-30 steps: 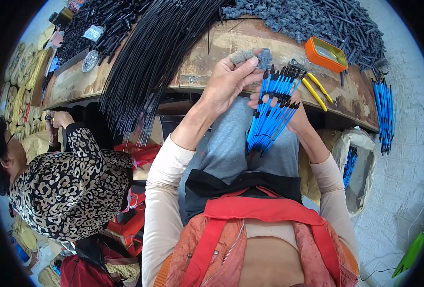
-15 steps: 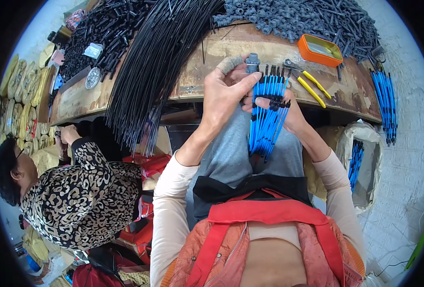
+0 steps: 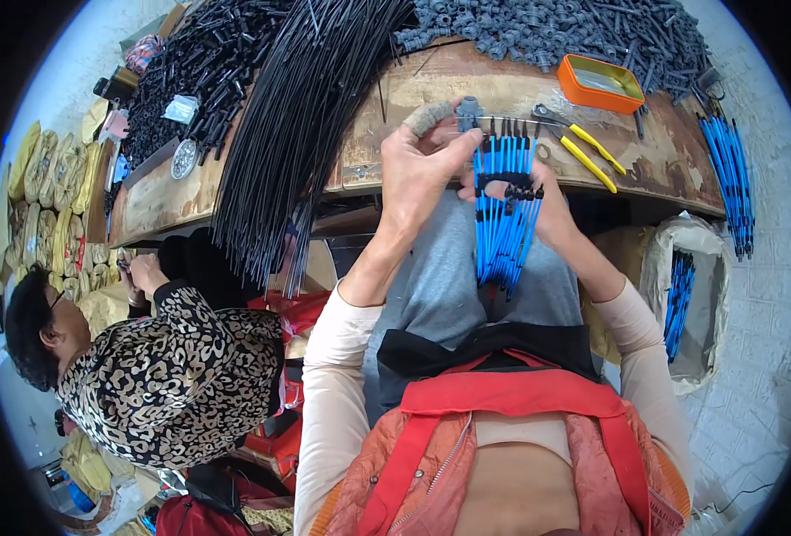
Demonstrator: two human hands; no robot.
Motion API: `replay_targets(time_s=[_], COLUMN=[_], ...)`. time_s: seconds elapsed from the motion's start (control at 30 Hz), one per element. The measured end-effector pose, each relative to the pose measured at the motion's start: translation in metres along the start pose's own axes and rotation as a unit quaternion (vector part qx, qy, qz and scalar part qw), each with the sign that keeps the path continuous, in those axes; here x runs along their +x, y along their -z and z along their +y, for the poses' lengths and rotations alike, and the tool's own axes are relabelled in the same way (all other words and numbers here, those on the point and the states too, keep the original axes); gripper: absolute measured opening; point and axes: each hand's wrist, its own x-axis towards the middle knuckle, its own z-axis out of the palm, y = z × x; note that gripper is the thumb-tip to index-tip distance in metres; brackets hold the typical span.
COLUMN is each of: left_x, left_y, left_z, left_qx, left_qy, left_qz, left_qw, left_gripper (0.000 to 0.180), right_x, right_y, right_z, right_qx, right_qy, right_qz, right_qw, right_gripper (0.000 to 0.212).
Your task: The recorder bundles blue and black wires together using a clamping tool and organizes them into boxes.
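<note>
- Since a second ago, judging by the head view, the blue rods (image 3: 504,234) have swung from a slanted fan to a straighter hang, and the gray fitting (image 3: 468,112) has come farther left past their tips.
- That bundle sits just right of the frame's centre, above the lap, with a thin wire (image 3: 543,121) running across its black tips.
- Left hand (image 3: 413,174): thumb and wrapped forefinger pinch together at the fitting; the exact contact is partly hidden.
- Right hand (image 3: 552,210): fingers close around the rods, one lying across their front; I can't see the rest behind them.
- Step in hand, I'd judge: keeping the tips in an even row along the wire. The next move calls for a steady right grip and a fine left pinch.
- Toward the upper right lie yellow-handled pliers (image 3: 587,163) and an orange tin (image 3: 596,100); no brand, label or writing is legible to me on either.
</note>
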Motion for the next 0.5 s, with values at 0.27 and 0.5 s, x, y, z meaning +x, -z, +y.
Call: replay_targets(time_s=[0.27, 0.5], left_x=[0.004, 0.003], left_y=[0.005, -0.001], left_z=[-0.002, 0.001], left_qx=[-0.01, 0.012], left_qy=[0.023, 0.021], left_qz=[0.017, 0.028], left_qw=[1.0, 0.999], left_gripper=[0.046, 0.045], right_x=[-0.017, -0.013], right_y=[-0.011, -0.011], right_z=[0.025, 0.016], right_qx=[-0.145, -0.118], right_qy=[0.09, 0.092], right_qz=[0.172, 0.173], right_qw=[0.97, 0.973], right_gripper=[0.033, 0.028])
